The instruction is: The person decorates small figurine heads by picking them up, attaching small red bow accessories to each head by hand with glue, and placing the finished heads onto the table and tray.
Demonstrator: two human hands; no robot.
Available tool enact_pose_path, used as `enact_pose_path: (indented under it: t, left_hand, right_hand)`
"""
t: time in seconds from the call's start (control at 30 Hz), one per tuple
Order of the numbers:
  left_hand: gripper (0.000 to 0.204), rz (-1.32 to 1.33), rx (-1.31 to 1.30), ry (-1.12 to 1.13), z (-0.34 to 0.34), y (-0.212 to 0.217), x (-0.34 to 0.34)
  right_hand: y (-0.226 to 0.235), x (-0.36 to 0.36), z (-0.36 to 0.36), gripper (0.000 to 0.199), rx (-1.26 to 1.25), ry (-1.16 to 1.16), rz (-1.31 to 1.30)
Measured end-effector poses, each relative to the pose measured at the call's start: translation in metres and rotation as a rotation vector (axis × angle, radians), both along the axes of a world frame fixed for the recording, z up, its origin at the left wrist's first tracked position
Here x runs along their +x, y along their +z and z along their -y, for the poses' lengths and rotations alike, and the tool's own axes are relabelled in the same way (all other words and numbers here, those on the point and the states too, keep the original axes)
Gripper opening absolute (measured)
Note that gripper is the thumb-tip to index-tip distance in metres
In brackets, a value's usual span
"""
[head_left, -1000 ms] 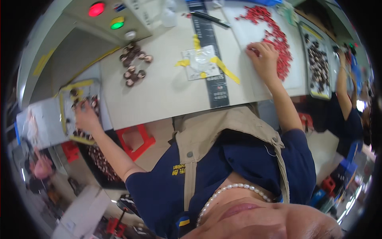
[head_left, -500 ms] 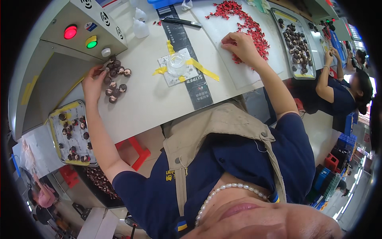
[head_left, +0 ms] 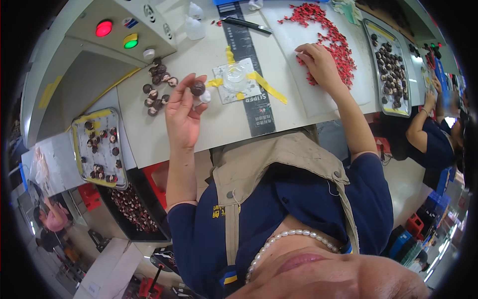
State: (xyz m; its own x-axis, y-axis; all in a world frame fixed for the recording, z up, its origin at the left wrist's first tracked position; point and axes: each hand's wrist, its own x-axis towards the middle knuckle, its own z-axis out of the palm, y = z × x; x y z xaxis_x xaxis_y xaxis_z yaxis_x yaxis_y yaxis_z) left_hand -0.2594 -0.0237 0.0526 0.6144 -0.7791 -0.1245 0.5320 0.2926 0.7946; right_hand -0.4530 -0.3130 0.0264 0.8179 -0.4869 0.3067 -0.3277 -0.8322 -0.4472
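- The left hand (head_left: 183,115) is raised, left of centre in the frame, palm turned up toward the camera; its thumb and fingertips pinch a small dark brown round part (head_left: 197,88), with a little white piece (head_left: 204,96) held just under it
- A loose cluster of dark parts (head_left: 157,89) lies on the pale table (head_left: 164,139) to the upper left of that hand, near but apart from it
- The right hand (head_left: 317,61) rests palm down in the upper middle-right; its fingers are bent onto the edge of the heap of small red pieces (head_left: 326,37) on a white sheet (head_left: 323,102); whether it grips any of them cannot be told
- Between the two hands a small clear round cup (head_left: 235,78) sits on a white square held by yellow tape (head_left: 268,86), across a black strip (head_left: 251,107)
- At the left edge a metal tray (head_left: 82,164) holds more dark parts; a second tray (head_left: 398,110) lies at the upper right
- A grey box with a red lamp (head_left: 103,28) and a green lamp (head_left: 131,43) fills the upper left
- Another person's arm (head_left: 420,127) shows at the right edge
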Motion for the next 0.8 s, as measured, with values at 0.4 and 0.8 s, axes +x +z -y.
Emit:
enact_pose_path:
  t: [0.4, 0.8]
  left_hand:
    - [0.033, -0.062, 0.035, -0.083, 0.016, -0.005, -0.039]
    - [0.043, -0.096, -0.021, -0.090, 0.005, -0.002, -0.040]
  right_hand:
    - [0.011, 0.002, 0.001, 0.013, 0.068, -0.018, -0.027]
    - [0.024, 0.015, -0.010, 0.014, 0.277, -0.039, -0.072]
